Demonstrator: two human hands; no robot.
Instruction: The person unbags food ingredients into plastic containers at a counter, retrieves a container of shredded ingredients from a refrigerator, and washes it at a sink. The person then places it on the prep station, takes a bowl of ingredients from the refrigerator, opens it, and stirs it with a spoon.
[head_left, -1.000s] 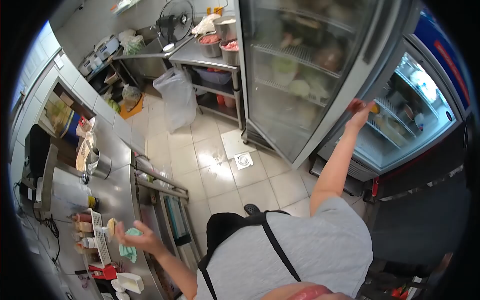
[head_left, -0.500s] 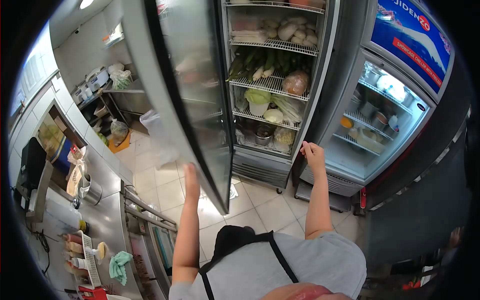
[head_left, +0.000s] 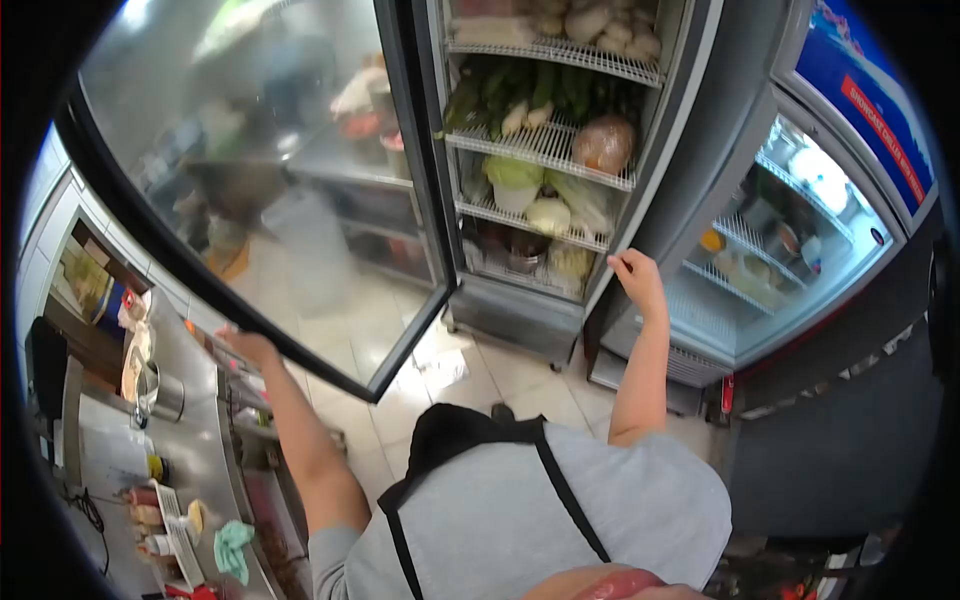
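The glass door (head_left: 280,200) of the upright fridge is swung wide to the left. My left hand (head_left: 250,346) is at the lower black frame of that door, fingers stretched out and partly blurred. My right hand (head_left: 642,282) is raised beside the right edge of the fridge body, its fingers curled together; whatever they hold, if anything, is hidden. Inside the fridge, a wire shelf (head_left: 560,158) carries long green vegetables (head_left: 545,95) and a wrapped orange-brown bundle (head_left: 604,145). Lower down sit a cabbage (head_left: 513,172), a pale round vegetable (head_left: 548,215) and a metal pot (head_left: 526,252).
A lit showcase chiller (head_left: 790,220) stands to the right. On the left runs a steel counter (head_left: 205,425) with a metal container (head_left: 165,392), a white basket (head_left: 180,530) and a green cloth (head_left: 233,552). Pale floor tiles (head_left: 500,365) lie below the fridge.
The fridge door has swung farther open to the left, and my left hand has moved left with it. My right hand has risen slightly, nearer the fridge's right edge. The view has shifted.
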